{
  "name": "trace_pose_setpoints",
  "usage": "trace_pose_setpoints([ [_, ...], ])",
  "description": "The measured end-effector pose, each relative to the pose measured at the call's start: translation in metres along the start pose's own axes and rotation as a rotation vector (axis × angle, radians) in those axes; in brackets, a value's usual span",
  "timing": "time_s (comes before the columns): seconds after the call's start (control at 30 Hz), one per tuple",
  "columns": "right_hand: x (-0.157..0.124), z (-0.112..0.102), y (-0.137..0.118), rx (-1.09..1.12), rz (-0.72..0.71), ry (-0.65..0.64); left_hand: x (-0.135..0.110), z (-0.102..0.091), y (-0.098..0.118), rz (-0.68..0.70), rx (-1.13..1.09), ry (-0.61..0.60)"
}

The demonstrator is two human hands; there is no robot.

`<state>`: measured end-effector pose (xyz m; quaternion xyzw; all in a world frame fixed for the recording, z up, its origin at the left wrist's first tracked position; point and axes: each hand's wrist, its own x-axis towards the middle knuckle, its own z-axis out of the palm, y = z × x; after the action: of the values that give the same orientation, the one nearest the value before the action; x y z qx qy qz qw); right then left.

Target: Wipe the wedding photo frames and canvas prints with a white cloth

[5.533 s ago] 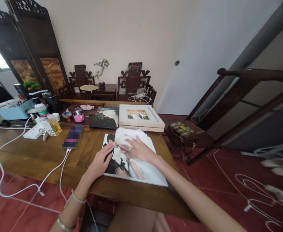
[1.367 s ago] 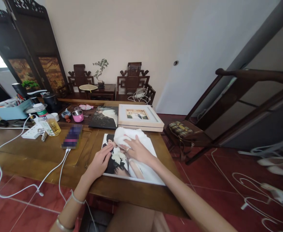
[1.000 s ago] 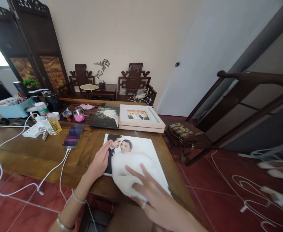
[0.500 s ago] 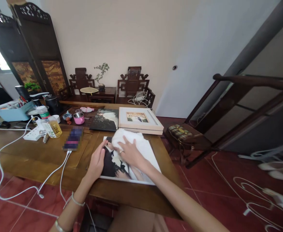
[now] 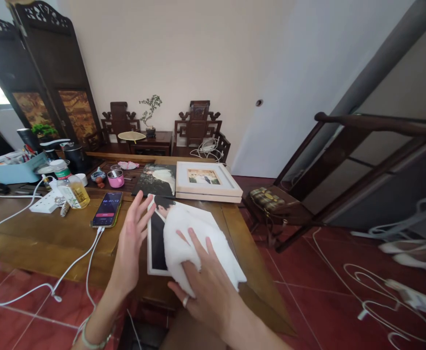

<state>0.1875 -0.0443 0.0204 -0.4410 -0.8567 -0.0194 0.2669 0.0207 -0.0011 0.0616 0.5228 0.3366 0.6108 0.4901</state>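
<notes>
A large wedding photo print (image 5: 156, 239) is tilted up off the wooden table (image 5: 41, 233), its near edge raised. My right hand (image 5: 202, 287) presses a white cloth (image 5: 183, 240) against the picture's lower half, fingers spread flat over the cloth. My left hand (image 5: 131, 240) steadies the print's left edge with fingers stretched out. A ring shows on my right hand and bracelets on my left wrist.
A framed photo in a white box frame (image 5: 205, 181) and a dark print (image 5: 156, 179) lie behind. A phone (image 5: 108, 209) on a white cable, a bottle of yellow liquid (image 5: 75, 190), a pink cup (image 5: 117, 178), a power strip (image 5: 47, 201) and a blue bin (image 5: 16, 170) sit left. Cushioned stool (image 5: 269, 198) stands right.
My right hand has swept the cloth from the picture's top down to its lower half. The print has lifted and tilted, and my left hand opened along its left edge.
</notes>
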Motion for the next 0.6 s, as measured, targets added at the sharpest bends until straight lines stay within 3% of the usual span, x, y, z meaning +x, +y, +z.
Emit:
trace_pose_setpoints([
  [0.2,0.018,-0.013,-0.006,-0.094,-0.033,0.353,-0.008,0.028,0.035,0.171,0.039,-0.041],
  [0.27,0.020,-0.024,0.004,-0.084,0.046,0.477,-0.005,0.027,0.029,0.220,0.031,-0.016],
  [0.37,0.019,-0.040,0.025,0.037,0.336,0.713,0.000,0.015,-0.001,0.254,0.140,0.112],
  [0.47,0.019,-0.048,0.044,0.453,0.626,0.921,-0.002,-0.003,-0.043,0.002,0.241,0.251],
  [0.53,0.020,-0.044,0.053,0.804,0.753,1.017,-0.007,-0.009,-0.065,-0.202,0.144,0.321],
  [0.6,0.019,-0.034,0.059,1.080,0.849,1.086,-0.012,-0.005,-0.077,-0.372,-0.027,0.307],
])
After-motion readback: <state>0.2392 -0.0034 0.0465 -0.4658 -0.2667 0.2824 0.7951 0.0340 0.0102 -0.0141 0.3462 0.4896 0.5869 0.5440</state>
